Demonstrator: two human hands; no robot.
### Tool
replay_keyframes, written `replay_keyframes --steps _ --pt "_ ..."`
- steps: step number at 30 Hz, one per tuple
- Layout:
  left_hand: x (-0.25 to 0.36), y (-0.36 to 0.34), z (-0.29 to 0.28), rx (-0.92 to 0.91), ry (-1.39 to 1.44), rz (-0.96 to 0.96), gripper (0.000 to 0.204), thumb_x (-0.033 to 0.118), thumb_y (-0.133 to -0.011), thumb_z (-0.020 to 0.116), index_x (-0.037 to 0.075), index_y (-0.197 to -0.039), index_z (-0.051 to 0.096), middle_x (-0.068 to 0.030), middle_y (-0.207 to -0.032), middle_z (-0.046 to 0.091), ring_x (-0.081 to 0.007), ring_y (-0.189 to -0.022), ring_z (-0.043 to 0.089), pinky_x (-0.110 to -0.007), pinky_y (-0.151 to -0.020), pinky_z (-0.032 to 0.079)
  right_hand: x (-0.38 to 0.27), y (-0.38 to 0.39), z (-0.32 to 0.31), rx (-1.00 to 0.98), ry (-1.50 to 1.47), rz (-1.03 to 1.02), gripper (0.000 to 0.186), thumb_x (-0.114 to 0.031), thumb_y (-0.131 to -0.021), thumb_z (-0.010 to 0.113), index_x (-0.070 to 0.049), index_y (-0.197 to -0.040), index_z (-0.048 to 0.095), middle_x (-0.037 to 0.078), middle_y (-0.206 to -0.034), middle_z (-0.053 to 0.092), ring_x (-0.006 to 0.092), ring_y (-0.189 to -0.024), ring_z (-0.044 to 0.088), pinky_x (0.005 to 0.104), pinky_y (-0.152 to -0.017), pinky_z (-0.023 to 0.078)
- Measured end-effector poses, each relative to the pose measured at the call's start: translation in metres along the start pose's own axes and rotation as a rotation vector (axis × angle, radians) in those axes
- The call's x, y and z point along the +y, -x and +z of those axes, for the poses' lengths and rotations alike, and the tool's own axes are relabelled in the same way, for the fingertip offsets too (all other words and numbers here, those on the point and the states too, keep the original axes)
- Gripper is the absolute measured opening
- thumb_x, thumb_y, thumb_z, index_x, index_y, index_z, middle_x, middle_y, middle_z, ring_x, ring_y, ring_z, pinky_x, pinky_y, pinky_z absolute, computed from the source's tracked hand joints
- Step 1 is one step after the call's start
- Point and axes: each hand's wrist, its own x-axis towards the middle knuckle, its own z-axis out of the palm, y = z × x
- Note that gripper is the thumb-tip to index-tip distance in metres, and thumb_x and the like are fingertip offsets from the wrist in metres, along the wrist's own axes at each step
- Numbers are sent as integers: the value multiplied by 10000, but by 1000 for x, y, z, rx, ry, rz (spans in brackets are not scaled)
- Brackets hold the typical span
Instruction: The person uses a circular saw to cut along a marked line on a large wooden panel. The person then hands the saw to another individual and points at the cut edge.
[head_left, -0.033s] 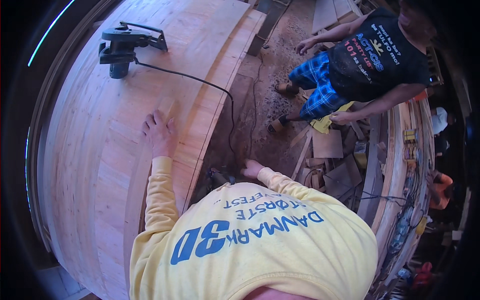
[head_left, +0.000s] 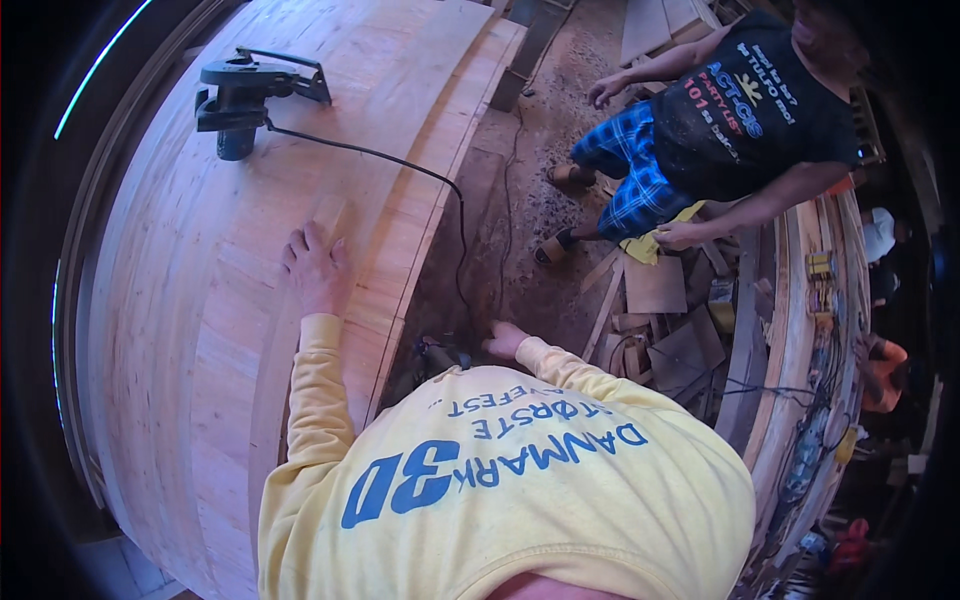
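A long, narrow, light-brown wooden strip (head_left: pixel 273 410) lies on a broad, pale wooden panel (head_left: pixel 165 330) under the parted fingers and thumb of the left hand (head_left: pixel 318 282), extending past the fingertips; the lowered right hand's (head_left: pixel 507 338) grip cannot be told.

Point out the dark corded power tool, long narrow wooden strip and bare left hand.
Dark corded power tool (head_left: pixel 240 98), head view: body's middle.
Long narrow wooden strip (head_left: pixel 276 400), head view: top face.
Bare left hand (head_left: pixel 318 278), head view: back of hand.

The wooden panel (head_left: pixel 225 330) looks smooth, the power saw (head_left: pixel 238 105) matt, the sweatshirt (head_left: pixel 590 510) matt cloth.
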Motion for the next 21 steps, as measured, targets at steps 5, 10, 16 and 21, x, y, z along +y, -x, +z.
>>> replay_keyframes --steps 5,10,16,21 --pt "-49 37 -23 -32 -94 28 654 432 -938 648 95 -1473 479 -220 -1482 486 -445 -1362 450 -560 -1109 370 34 38 35 3 -32 156 612 -371 -860 683 72 -1276 611 323 -1316 620 450 -1246 600 475 -1053 480" --pt "-122 126 -71 -118 -220 -173 704 516 -951 611 110 -1507 461 -230 -1520 468 -449 -1400 415 -596 -1126 342 71 87 91 14 -140 282 569 -312 -872 683 91 -1268 616 310 -1234 670 410 -1184 651 432 -1026 506" --pt "-151 154 -76 -160 -75 -183 689 587 -997 501 96 -1479 497 -199 -1518 473 -418 -1402 406 -629 -1096 350 94 85 130 60 -234 120 572 -257 -856 697 44 -1332 600 255 -1306 664 410 -1243 619 435 -1065 491" --pt "-147 148 -71 -140 -69 -255 686 590 -1002 486 96 -1477 505 -197 -1533 462 -420 -1405 411 -614 -1114 348 70 3 80 288 -225 214 580 -276 -857 712 71 -1306 589 281 -1260 670 428 -1208 635 437 -1032 502"
